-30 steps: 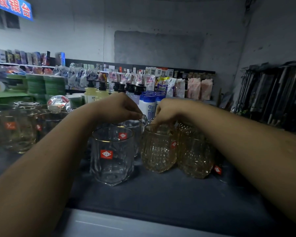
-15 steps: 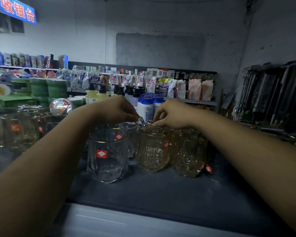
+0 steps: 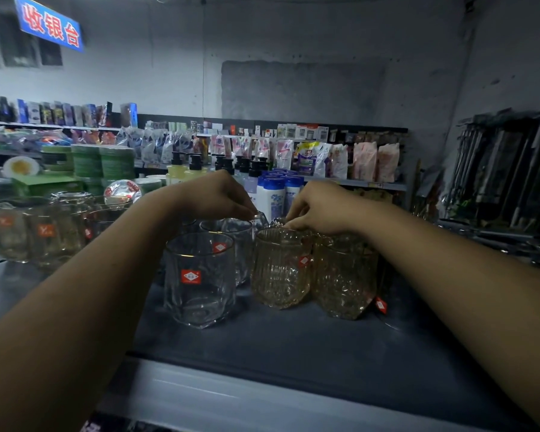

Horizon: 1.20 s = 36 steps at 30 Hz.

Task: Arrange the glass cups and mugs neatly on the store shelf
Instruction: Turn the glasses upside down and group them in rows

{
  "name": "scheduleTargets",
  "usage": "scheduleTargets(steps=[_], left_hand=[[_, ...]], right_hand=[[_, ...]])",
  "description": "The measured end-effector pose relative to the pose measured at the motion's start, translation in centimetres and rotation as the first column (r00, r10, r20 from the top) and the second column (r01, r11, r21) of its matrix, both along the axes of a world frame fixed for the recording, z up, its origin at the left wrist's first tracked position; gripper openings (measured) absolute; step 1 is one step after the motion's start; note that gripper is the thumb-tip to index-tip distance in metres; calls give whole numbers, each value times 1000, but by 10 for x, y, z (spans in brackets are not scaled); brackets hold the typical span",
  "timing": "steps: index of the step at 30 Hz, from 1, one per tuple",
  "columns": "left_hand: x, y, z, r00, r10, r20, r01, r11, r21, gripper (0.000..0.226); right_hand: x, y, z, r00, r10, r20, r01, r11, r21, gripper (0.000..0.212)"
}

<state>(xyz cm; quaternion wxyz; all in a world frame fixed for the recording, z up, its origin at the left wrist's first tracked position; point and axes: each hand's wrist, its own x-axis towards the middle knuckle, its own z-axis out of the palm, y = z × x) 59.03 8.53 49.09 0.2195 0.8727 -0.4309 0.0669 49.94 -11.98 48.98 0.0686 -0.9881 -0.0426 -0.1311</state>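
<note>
The dark shelf point(image 3: 293, 347) bears clear tumblers point(image 3: 198, 282) beside ribbed amber mugs point(image 3: 278, 269).

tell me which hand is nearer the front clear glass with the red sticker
Left. The left hand is just above and behind the front clear glass, pinching a back glass; the right hand is farther right, pinching the amber ribbed glass.

1. The left hand point(image 3: 214, 198) pinches the rear clear cup point(image 3: 242, 241) at its rim, one o'clock from the front clear cup point(image 3: 200, 282).
2. The right hand point(image 3: 318, 210) curls over the amber mug point(image 3: 281, 269); hold unclear.
3. A second amber mug point(image 3: 343, 275) stands just beside it, at three o'clock.
</note>
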Motion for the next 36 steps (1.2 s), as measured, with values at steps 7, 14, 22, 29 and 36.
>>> scheduleTargets(steps=[7,14,22,29,36], left_hand=[[-1,-1,1,999,-49,-23,50,998,25,19],[-19,-17,15,998,-61,-27,66,950,306,46],[-31,-24,21,999,-43,-22,49,903,427,42],[-39,-29,23,998,-42,-38,54,900,433,40],[-45,-26,21,996,-81,41,58,914,402,38]], right_hand=[[-22,-10,13,999,-10,-32,6,995,-102,33],[-39,-33,19,979,-115,-167,75,970,-229,38],[-40,-37,17,982,-86,-167,50,976,-210,35],[-44,-37,15,989,-61,-135,34,981,-192,34],[-53,-34,13,996,-40,-82,23,978,-205,30]])
